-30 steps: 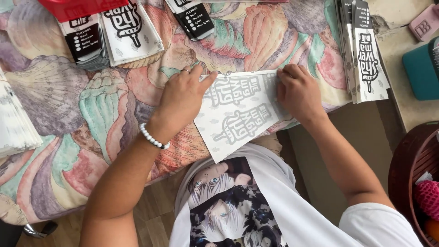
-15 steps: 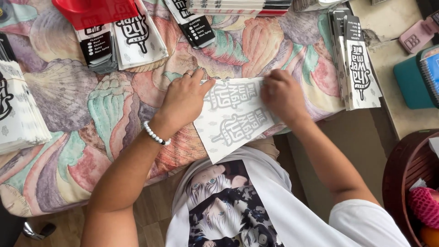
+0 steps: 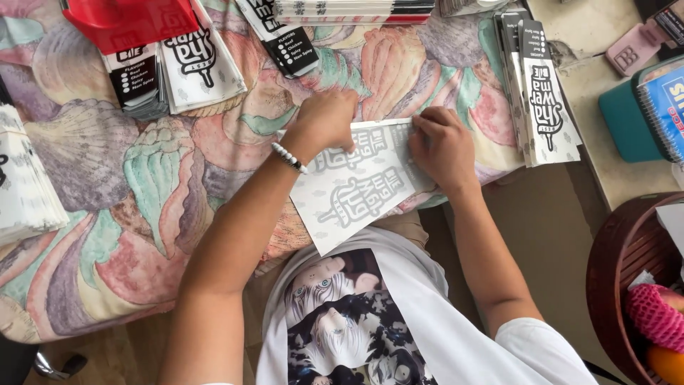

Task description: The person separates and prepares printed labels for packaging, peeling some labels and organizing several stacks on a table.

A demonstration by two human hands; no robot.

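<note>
The fingers of the left hand (image 3: 324,117) lay spread and flat on the upper left part of a white printed paper sleeve (image 3: 356,185), pinning it so it could not slide. The right hand (image 3: 443,146) had its fingers curled together, tips pressed down along the sleeve's right edge, as if to flatten a crease there. The sleeve lay at the near edge of the table, one corner hanging over it toward the person's lap. A white bead bracelet (image 3: 288,157) sat on the left wrist.

The table wore a pastel shell-patterned cloth (image 3: 142,185). Stacks of folded white and black sleeves (image 3: 171,71) sat toward the far left, another stack (image 3: 541,93) at the right edge. A brown woven basket (image 3: 627,264) with fruit stood off the table, lower right.
</note>
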